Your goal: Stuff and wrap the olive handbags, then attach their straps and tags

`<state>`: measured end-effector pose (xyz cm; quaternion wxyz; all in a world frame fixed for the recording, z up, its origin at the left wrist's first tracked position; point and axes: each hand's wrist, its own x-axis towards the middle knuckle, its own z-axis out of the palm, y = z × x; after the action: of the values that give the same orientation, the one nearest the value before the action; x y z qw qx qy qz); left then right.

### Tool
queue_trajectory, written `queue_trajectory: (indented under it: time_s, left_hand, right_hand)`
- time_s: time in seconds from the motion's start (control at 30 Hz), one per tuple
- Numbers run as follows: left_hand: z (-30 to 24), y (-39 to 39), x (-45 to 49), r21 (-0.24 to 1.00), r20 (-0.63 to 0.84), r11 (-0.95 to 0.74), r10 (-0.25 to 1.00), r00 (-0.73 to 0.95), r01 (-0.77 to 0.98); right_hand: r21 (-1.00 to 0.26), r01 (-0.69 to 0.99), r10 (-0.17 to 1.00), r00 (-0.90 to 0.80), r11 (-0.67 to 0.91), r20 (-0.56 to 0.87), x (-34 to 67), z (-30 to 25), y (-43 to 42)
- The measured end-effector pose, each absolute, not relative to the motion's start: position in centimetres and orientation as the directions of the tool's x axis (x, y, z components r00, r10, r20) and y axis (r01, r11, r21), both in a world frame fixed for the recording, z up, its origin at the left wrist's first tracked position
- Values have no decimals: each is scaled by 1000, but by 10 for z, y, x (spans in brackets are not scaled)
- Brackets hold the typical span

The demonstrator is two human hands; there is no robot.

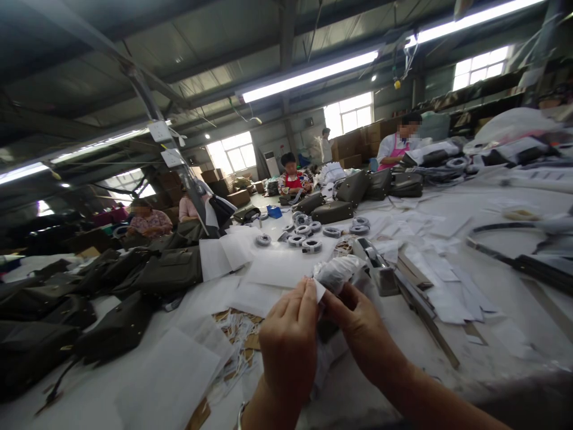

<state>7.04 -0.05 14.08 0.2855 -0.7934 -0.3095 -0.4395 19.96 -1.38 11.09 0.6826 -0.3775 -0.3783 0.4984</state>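
Close to the table's front edge, my left hand (290, 334) pinches a small piece of white paper (320, 291) between thumb and fingers. My right hand (364, 325) is closed just beside it, its thumb and fingertips at the paper and the bundle. That bundle (339, 269) is wrapped in thin, crinkled whitish wrapping and rises behind my fingers. My hands hide much of it, and what is inside does not show clearly. A tape dispenser (378, 269) stands just beyond my right hand.
Several wrapped strap coils (312, 245) lie ahead. Dark olive handbags (170, 270) crowd the left, and more bags (332, 211) stand farther back. White sheets (172, 373) and long flat strips (425, 316) cover parts of the table (380, 382). Several people sit or stand beyond.
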Motion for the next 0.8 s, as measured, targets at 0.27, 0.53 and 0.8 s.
queue_trajectory:
  time_s: [0.27, 0.53, 0.8]
  left_hand:
    - [123, -9, 79, -103, 840, -639, 355, 411, 763]
    - [127, -8, 68, 181, 771, -704, 535, 345, 687]
    - [161, 12, 56, 820, 357, -463, 874, 330, 337]
  right_hand:
    - [-855, -450, 965, 164, 258, 205, 201, 104, -10]
    - [-886, -395, 970, 84, 242, 227, 209, 107, -16]
    - [-921, -311, 972, 52, 236, 231, 219, 119, -13]
